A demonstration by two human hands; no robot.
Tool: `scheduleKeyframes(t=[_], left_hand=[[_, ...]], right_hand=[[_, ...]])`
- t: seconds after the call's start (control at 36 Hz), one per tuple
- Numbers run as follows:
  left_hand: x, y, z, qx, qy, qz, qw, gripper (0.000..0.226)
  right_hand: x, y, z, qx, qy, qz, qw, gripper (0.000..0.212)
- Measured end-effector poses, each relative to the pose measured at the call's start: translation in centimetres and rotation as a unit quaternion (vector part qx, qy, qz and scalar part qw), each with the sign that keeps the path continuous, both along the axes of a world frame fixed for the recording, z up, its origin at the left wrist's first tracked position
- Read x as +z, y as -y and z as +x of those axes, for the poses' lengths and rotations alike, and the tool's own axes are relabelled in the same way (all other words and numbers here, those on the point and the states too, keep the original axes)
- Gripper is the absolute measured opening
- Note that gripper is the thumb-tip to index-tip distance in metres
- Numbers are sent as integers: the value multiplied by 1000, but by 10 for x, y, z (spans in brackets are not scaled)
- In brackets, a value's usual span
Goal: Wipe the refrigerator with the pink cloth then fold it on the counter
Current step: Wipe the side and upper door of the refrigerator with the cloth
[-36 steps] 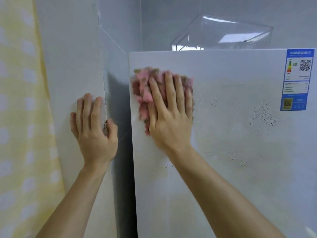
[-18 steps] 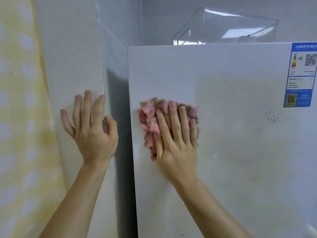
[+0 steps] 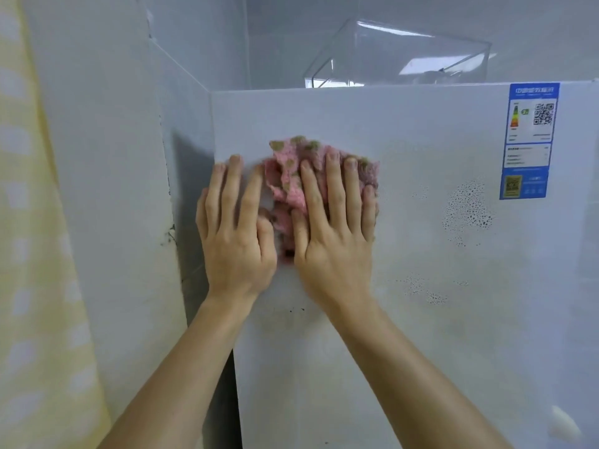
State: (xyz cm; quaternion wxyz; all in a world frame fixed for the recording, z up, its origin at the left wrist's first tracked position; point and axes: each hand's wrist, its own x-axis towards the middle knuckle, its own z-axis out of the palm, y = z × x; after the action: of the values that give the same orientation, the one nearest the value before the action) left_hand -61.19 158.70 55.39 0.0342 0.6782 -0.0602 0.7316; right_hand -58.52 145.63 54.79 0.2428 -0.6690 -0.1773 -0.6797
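Your right hand (image 3: 334, 234), fingers straight, presses the pink cloth (image 3: 288, 179) against the refrigerator (image 3: 421, 319) near its top left corner so the whole wad rubs. Your left hand (image 3: 236, 234) lies flat beside it, probably bracing.

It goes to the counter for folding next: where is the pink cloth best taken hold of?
Probably its crumpled left edge: the pink cloth bulges free there between the hands, while the right hand pins the rest flat on the refrigerator door with straight fingers. Come from the left with the left hand, which lies beside that edge, and pinch the raised folds.
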Motion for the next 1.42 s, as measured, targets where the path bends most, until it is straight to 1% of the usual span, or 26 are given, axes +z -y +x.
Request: scheduleKeyframes(t=[0.08,0.14,0.19,0.28,0.36,0.42,0.53,0.67,0.75,0.83,0.94,1.0,1.06,1.17,1.33,1.42], left_hand=[[0,2,-1,7,1,-2,1000,56],[0,3,-2,9,5,-2,1000,53],[1,3,-1,-8,3,5,1000,51],[1,4,-2,-28,0,7,1000,47],[2,5,-3,-26,1,8,1000,46],[3,6,-3,-26,4,6,1000,46],[3,8,-5,-32,3,0,999,46],[3,7,-6,-38,1,1,999,46],[3,6,-5,-40,0,2,999,46],[3,7,-5,-41,0,-1,999,46],[3,7,-5,-40,4,-4,999,45],[3,6,-4,-41,1,-1,999,45],[3,5,-4,-41,0,0,999,45],[2,6,-3,-39,4,-2,999,45],[2,9,-4,-23,13,-5,1000,46],[1,14,-4,-1,25,-20,999,50]], right_hand=[[-27,18,5,-13,4,-31,999,53],[-24,24,7,-9,11,-43,999,53],[-7,27,9,-11,25,-37,999,53],[38,32,16,-34,36,-15,999,54],[79,39,22,-62,20,-11,998,59],[84,39,21,-67,12,-10,998,58],[53,36,15,-45,-5,-16,999,55],[-24,48,12,-37,-15,-59,997,54],[-41,55,14,-35,-21,-70,997,56],[-20,54,16,-39,-13,-60,997,59],[41,52,23,-54,20,-51,997,61],[67,51,24,-62,18,-43,997,61],[76,48,23,-67,9,-33,997,58],[52,50,22,-63,18,-22,998,53],[-29,71,25,-35,-16,-38,999,55],[-35,77,26,2,-33,-42,999,53]])
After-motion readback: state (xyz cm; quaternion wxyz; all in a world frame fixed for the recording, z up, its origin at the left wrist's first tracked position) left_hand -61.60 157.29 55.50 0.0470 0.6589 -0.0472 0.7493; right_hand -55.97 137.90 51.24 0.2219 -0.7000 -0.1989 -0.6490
